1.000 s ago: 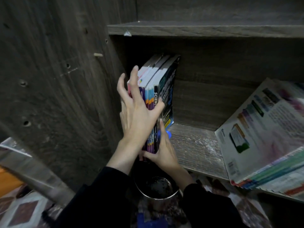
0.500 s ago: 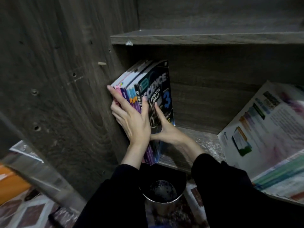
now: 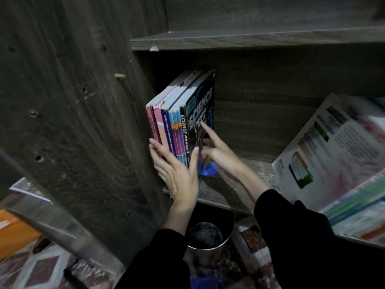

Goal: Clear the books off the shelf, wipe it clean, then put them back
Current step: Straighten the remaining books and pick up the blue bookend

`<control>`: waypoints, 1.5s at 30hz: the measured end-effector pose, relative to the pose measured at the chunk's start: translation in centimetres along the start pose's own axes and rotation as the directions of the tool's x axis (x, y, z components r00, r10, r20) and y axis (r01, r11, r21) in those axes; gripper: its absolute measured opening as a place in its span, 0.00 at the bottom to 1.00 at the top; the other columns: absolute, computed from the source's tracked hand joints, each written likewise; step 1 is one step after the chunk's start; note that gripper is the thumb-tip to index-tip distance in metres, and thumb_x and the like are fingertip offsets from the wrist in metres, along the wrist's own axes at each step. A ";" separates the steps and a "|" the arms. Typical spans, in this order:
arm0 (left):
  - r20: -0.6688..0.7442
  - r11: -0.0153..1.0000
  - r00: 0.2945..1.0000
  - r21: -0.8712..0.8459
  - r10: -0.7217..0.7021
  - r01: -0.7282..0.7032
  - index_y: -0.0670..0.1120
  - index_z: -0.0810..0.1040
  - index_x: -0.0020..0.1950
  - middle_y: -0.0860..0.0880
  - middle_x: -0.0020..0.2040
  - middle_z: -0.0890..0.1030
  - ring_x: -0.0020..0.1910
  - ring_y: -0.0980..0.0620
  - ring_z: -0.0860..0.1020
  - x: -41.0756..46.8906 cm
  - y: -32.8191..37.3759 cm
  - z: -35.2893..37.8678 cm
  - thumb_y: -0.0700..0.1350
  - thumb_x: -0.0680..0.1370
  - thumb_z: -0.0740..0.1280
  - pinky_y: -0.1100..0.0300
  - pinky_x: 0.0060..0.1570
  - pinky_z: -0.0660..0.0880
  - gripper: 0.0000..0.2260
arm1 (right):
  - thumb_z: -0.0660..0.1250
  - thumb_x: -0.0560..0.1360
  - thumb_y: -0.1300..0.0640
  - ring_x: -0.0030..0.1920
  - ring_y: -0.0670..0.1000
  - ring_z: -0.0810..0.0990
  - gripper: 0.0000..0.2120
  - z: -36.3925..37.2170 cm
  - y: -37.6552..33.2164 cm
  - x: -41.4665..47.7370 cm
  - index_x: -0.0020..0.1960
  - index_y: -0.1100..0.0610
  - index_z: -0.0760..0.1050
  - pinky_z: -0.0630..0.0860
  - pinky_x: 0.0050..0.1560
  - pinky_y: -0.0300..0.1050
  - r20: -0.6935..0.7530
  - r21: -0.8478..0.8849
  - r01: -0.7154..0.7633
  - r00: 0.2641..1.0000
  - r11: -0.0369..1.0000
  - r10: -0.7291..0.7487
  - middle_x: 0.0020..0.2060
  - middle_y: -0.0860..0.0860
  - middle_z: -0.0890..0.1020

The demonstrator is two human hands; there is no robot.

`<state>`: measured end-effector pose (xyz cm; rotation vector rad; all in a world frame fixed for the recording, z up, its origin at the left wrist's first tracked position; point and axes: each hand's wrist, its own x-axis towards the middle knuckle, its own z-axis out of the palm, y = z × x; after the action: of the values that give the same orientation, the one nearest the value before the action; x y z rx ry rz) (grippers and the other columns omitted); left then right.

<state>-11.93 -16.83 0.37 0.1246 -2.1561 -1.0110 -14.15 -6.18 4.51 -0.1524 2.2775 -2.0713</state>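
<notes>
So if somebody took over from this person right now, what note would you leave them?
Left hand: flat against the spines of the upright books, at the left end of the shelf.
Right hand: index finger on the front Science cover, steadying it.
Done: this batch stands on the shelf.
Left: the tilted stack at the right probably needs standing up. I cannot tell whether the shelf was wiped.

Room on shelf (image 3: pixel 265 174) between books (image 3: pixel 177 126) (upright) and stack (image 3: pixel 333 153).
</notes>
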 end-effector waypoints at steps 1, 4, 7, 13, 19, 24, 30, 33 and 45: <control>-0.023 0.999 0.999 0.018 0.044 -0.043 0.38 0.41 0.76 0.33 0.75 0.53 0.71 0.35 0.58 0.1 0.1 -0.1 0.63 0.77 0.58 0.46 0.70 0.56 0.43 | 0.63 0.69 0.67 0.71 0.54 0.65 0.42 0.2 -0.8 -0.3 0.73 0.33 0.57 0.69 0.66 0.51 0.009 0.005 0.034 0.999 0.999 -0.034 0.75 0.54 0.61; -0.033 0.971 0.972 0.066 0.234 -0.231 0.38 0.43 0.75 0.29 0.74 0.48 0.75 0.34 0.47 0.3 0.7 -0.1 0.53 0.79 0.57 0.41 0.72 0.48 0.34 | 0.64 0.64 0.61 0.74 0.56 0.62 0.42 0.8 -2.3 -0.6 0.68 0.25 0.57 0.62 0.72 0.60 0.037 -0.017 0.148 0.988 0.989 -0.147 0.75 0.49 0.61; 0.019 0.972 0.976 0.082 0.217 -0.218 0.38 0.40 0.75 0.27 0.73 0.45 0.74 0.33 0.42 0.8 1.5 0.3 0.49 0.75 0.55 0.38 0.71 0.43 0.34 | 0.62 0.69 0.67 0.72 0.52 0.64 0.43 0.9 -3.1 -1.1 0.73 0.33 0.53 0.66 0.69 0.55 0.031 -0.068 0.130 0.991 0.989 -0.129 0.75 0.49 0.60; 0.018 0.976 0.983 0.122 0.181 -0.182 0.41 0.39 0.76 0.29 0.74 0.44 0.75 0.35 0.43 1.3 1.1 0.1 0.51 0.77 0.57 0.38 0.71 0.45 0.36 | 0.60 0.70 0.68 0.65 0.48 0.68 0.42 1.6 -2.7 -2.1 0.75 0.36 0.54 0.65 0.71 0.55 0.038 -0.114 0.096 0.995 0.989 -0.092 0.74 0.48 0.62; 0.081 0.976 0.974 0.039 0.210 -0.213 0.47 0.35 0.76 0.35 0.76 0.39 0.76 0.40 0.39 0.4 1.0 -1.1 0.49 0.78 0.56 0.40 0.72 0.42 0.35 | 0.63 0.69 0.65 0.73 0.53 0.62 0.40 1.3 -3.4 -2.9 0.75 0.40 0.55 0.63 0.72 0.56 -0.002 -0.106 0.056 0.998 0.993 -0.056 0.75 0.50 0.62; 0.086 0.983 0.979 -0.007 0.186 -0.186 0.46 0.37 0.77 0.35 0.76 0.38 0.76 0.41 0.39 0.2 1.7 -1.7 0.49 0.78 0.59 0.43 0.72 0.42 0.37 | 0.63 0.62 0.57 0.71 0.55 0.65 0.43 0.9 -4.0 -3.3 0.75 0.38 0.56 0.66 0.70 0.58 -0.015 -0.124 0.027 0.999 0.992 -0.029 0.74 0.51 0.64; 0.075 0.926 0.924 0.002 0.376 -0.377 0.56 0.41 0.77 0.35 0.76 0.40 0.75 0.36 0.39 1.5 3.1 -3.1 0.45 0.80 0.61 0.41 0.71 0.44 0.34 | 0.62 0.70 0.64 0.72 0.50 0.64 0.38 0.2 -4.5 -3.8 0.75 0.41 0.56 0.63 0.71 0.49 -0.012 -0.199 0.037 0.999 0.979 -0.040 0.75 0.52 0.62; 0.091 0.901 0.903 0.074 0.421 -0.428 0.56 0.46 0.77 0.37 0.77 0.42 0.75 0.35 0.44 2.0 3.3 -3.6 0.43 0.78 0.61 0.38 0.71 0.51 0.34 | 0.59 0.74 0.66 0.72 0.49 0.64 0.35 -0.5 -4.7 -4.0 0.76 0.41 0.57 0.64 0.67 0.43 -0.002 -0.254 0.042 0.999 0.966 -0.044 0.75 0.48 0.61; 0.183 0.918 0.954 0.280 0.236 -0.281 0.54 0.61 0.73 0.45 0.77 0.53 0.66 0.31 0.59 5.3 5.4 -5.9 0.41 0.66 0.69 0.39 0.52 0.73 0.36 | 0.59 0.69 0.60 0.70 0.59 0.64 0.26 -7.6 -5.4 -11.3 0.67 0.54 0.72 0.58 0.69 0.52 -0.296 -0.866 0.003 0.802 0.500 -0.518 0.65 0.59 0.73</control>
<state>-10.80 -18.80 9.65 -0.0929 -2.3747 -0.5472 -3.63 2.14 10.35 0.0413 3.6614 -0.8708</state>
